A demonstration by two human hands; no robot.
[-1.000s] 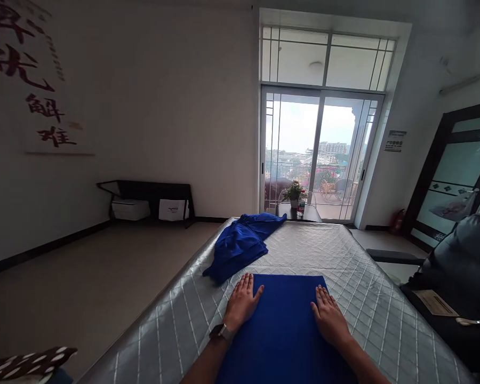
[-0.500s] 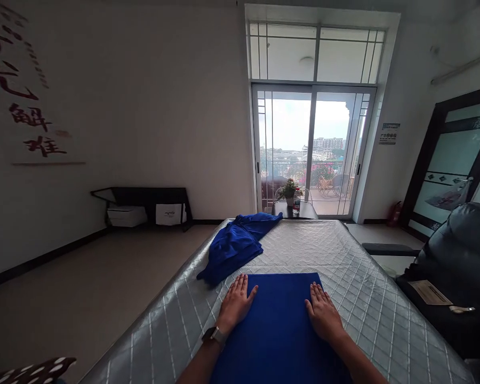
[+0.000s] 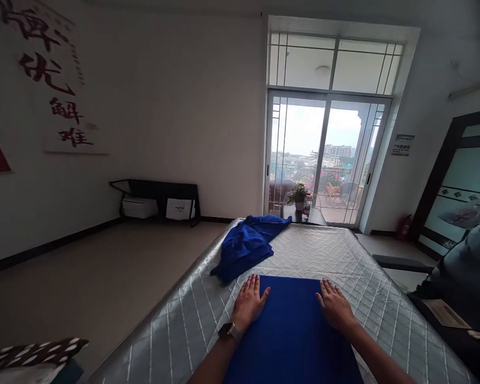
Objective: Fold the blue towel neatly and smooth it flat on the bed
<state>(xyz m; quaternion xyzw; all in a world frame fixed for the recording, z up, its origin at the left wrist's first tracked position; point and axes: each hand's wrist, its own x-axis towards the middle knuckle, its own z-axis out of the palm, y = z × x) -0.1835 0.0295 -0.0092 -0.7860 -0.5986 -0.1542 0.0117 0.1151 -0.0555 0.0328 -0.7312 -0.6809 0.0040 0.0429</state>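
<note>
A flat, smooth blue rectangle (image 3: 291, 330) lies on a silver quilted cover (image 3: 168, 336); whether it is a board or folded cloth I cannot tell, and its near end runs out of view. Fingers stretched out flat, my left hand (image 3: 250, 301) rests along its left edge near the far corner. My right hand (image 3: 336, 303) lies flat too, at the far right corner. Both hands are open and grip nothing. Just beyond the left hand is a crumpled blue garment (image 3: 246, 242). A watch (image 3: 228, 330) sits on my left wrist.
A small dark table (image 3: 316, 216) with a potted plant (image 3: 299, 196) and a bottle (image 3: 306, 205) stands past the far edge, before a sliding glass door (image 3: 300, 133). To the right is a black leather chair (image 3: 472, 261). A spotted cushion (image 3: 36, 352) is at lower left.
The view has turned a little to the left, so everything appears shifted right. Both hands remain flat on the blue rectangle's edges, and the garment has not moved on the cover.
</note>
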